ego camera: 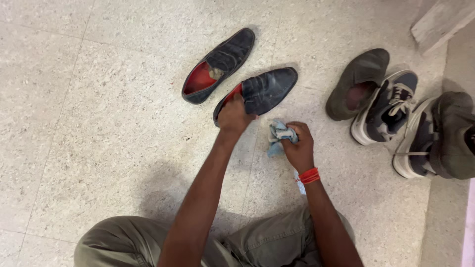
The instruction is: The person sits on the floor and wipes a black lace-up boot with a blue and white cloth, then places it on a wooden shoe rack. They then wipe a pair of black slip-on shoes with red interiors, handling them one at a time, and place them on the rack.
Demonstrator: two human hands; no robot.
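Observation:
Two dark blue leather shoes with red lining lie on the speckled floor. My left hand (233, 114) grips the heel end of the nearer shoe (267, 90). The other shoe (221, 63) lies just beyond it, untouched. My right hand (299, 148), with a red band at the wrist, is closed around a crumpled light blue cloth (278, 136) held just above the floor, to the right of the nearer shoe.
To the right lie a dark olive slip-on shoe (360, 82), two white-and-grey sneakers (391, 107), and another dark shoe (454, 133). A pale board (440, 21) sits at the top right. My knees in khaki trousers (128, 242) fill the bottom.

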